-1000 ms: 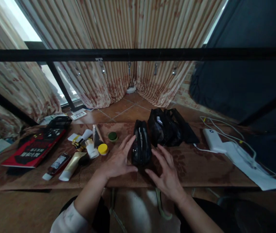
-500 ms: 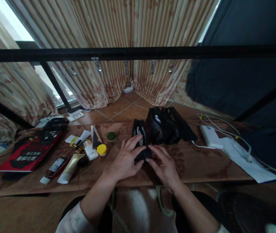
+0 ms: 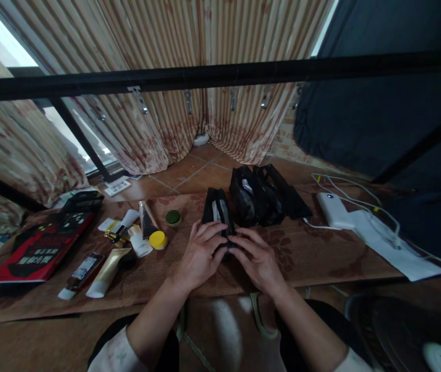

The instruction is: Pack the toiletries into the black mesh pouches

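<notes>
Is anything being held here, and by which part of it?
Yes: the black pouch, at its near end, with the fingertips of the left hand and right hand. Whether they pinch zipper or fabric can't be told.

The person's left forearm comes in from about 7 o'clock and runs toward 1 o'clock; the right forearm enters from about 5 o'clock, angled toward 10 or 11. Both are bare below the elbow. The left hand lies back upward, its bent fingers aimed at 1 or 2 o'clock. The right hand curls toward 10 o'clock. Both sets of fingertips draw close, the thumbs nearly meeting beneath.
</notes>
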